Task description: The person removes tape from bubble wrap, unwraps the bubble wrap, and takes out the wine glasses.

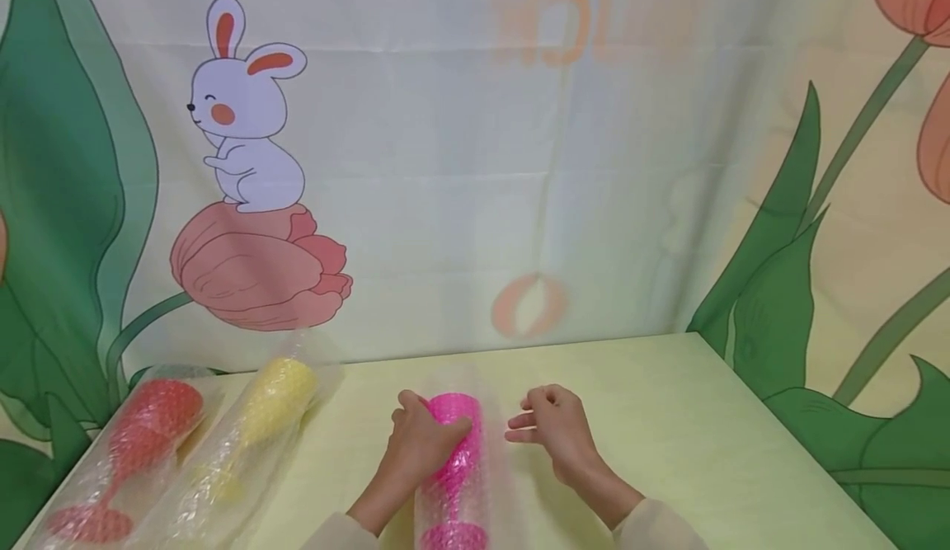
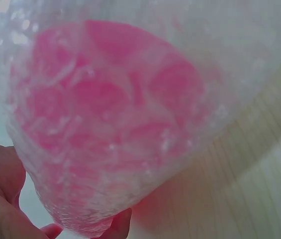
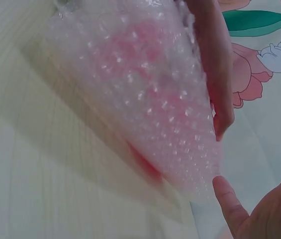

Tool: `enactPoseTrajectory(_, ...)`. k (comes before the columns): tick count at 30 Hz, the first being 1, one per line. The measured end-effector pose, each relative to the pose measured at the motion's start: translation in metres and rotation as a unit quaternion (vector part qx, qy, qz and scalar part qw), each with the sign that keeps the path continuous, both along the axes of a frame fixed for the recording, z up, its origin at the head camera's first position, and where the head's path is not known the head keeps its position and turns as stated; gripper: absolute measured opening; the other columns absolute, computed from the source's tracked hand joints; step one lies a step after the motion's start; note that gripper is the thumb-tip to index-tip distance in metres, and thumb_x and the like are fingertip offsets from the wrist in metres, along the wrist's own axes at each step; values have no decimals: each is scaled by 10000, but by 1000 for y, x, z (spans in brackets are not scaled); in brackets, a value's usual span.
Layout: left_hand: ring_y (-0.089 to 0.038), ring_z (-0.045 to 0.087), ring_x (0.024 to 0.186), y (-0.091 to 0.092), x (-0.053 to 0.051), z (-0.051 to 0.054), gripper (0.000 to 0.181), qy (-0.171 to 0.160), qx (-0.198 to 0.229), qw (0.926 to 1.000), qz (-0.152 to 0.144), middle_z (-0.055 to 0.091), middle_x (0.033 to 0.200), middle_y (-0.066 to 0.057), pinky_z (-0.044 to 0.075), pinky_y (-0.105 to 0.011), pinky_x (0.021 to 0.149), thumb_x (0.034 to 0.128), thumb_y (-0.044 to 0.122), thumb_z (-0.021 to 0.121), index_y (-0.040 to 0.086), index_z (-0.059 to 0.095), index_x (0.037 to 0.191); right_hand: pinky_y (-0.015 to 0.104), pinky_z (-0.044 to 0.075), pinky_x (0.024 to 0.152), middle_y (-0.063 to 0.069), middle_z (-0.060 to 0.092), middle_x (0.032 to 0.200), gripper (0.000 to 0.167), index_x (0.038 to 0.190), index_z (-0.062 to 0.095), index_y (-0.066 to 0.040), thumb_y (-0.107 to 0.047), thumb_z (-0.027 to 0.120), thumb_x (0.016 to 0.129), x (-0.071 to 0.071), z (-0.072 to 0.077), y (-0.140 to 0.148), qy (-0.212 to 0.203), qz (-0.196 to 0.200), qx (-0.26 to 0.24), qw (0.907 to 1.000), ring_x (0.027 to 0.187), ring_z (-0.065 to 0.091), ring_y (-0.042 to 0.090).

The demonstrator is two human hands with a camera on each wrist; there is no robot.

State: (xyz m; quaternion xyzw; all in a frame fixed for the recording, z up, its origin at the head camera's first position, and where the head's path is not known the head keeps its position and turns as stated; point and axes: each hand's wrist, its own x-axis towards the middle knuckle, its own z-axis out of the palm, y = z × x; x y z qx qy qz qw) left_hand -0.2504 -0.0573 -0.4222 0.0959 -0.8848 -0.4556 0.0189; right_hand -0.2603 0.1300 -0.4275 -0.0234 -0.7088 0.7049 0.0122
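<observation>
A bright pink goblet-shaped object (image 1: 454, 472) wrapped in bubble wrap (image 3: 145, 99) lies on the table in front of the person. My left hand (image 1: 425, 443) grips its upper part, thumb across the top and fingers at the far left side; the left wrist view shows the pink shape (image 2: 105, 89) through the wrap, with fingertips at its lower edge. My right hand (image 1: 560, 434) is just right of the wrap, fingers loosely bent and holding nothing. In the right wrist view a finger of the right hand (image 3: 259, 209) is close to the wrap's edge; contact is unclear.
On the left of the pale table (image 1: 668, 418) lie a red goblet-shaped object (image 1: 148, 422) and a yellow one (image 1: 278, 397), both in bubble wrap. Behind the table hangs a cloth backdrop (image 1: 416, 162) printed with a rabbit, tulips and leaves.
</observation>
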Motion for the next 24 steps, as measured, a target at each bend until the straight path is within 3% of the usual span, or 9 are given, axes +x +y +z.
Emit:
enactPoseTrajectory(12,-353,560,839,-2,-1,1,701,-199,99,9998,-22,458,1039,-220,527,-529,781,805,313,790,-43,349,1218,413,614,616,206,597,991,258,1102,517,129,-61,400,970,-1,-14,22,-304,-157,-19,9994,673,715,230)
enactPoseTrajectory(18,-342,546,809,-2,-1,2,686,-143,66,9999,-20,450,1023,-216,517,-503,742,800,304,792,-37,349,1198,355,592,549,137,618,912,263,1105,574,97,-95,441,984,1,-22,37,-664,-189,676,9953,628,663,197)
enactPoseTrajectory(24,-334,539,785,0,-1,0,682,-124,63,9999,7,451,1011,-211,509,-478,705,797,312,787,-33,352,1193,283,536,494,79,591,732,181,962,604,55,-97,508,972,-2,-31,56,-937,-54,1158,9888,531,561,151)
